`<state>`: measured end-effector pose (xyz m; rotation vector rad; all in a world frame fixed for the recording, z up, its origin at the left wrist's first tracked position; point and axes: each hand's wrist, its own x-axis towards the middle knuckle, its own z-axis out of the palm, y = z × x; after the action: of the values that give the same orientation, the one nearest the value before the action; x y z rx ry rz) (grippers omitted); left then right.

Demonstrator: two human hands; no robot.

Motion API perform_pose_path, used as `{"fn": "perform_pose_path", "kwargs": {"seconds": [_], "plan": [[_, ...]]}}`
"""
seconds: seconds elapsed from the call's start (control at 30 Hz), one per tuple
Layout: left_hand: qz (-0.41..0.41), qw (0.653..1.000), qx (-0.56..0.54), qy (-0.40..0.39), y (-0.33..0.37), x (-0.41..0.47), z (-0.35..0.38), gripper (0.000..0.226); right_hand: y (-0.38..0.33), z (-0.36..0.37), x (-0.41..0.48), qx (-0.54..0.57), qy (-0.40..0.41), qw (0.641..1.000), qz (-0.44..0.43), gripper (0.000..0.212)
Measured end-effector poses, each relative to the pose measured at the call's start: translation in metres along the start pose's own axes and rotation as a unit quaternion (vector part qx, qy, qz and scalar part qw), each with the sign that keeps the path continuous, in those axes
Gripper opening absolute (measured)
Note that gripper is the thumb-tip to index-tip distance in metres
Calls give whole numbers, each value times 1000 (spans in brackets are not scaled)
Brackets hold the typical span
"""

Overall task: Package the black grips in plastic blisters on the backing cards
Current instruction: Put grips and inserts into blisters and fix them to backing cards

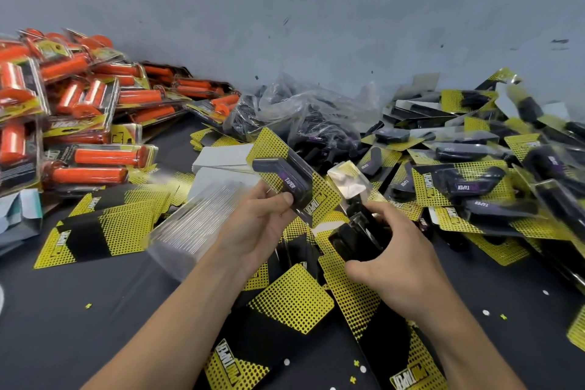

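A black rubber grip sealed in a clear blister on a yellow-dotted backing card (286, 180) is pinched in the left hand (256, 225). The right hand (392, 256) clasps a black stapler (357, 237) with its nose at the card's lower edge, so stapling looks the step in hand; next, squeeze squarely. Loose yellow cards (291, 301) crowd the dark worktop (95, 326), finished black packs (474, 187) heap right.

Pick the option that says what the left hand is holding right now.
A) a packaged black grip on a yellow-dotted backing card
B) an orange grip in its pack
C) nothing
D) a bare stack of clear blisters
A: the left hand pinches a packaged black grip, sealed under a clear blister on its yellow-dotted backing card; the orange packs lie piled far left, and the clear blister stack rests on the table.
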<state>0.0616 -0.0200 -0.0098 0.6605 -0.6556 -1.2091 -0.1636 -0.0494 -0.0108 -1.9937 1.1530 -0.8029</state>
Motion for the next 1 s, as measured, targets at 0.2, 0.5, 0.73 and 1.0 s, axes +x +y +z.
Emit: {"fn": "perform_pose_path", "kwargs": {"seconds": [0.2, 0.5, 0.73, 1.0], "plan": [[-8, 999, -30, -32, 1, 0, 1, 36, -10, -3, -3, 46, -34, 998, -18, 75], [-18, 998, 10, -67, 2, -4, 4, 45, -8, -2, -2, 65, -30, 997, 7, 68], [-40, 995, 95, -16, -2, -4, 2, 32, 0, -6, 4, 1, 45, 990, 132, 62], [-44, 977, 207, -21, -11, -2, 3, 61, -26, 18, 16, 14, 190, 981, -44, 42]]}}
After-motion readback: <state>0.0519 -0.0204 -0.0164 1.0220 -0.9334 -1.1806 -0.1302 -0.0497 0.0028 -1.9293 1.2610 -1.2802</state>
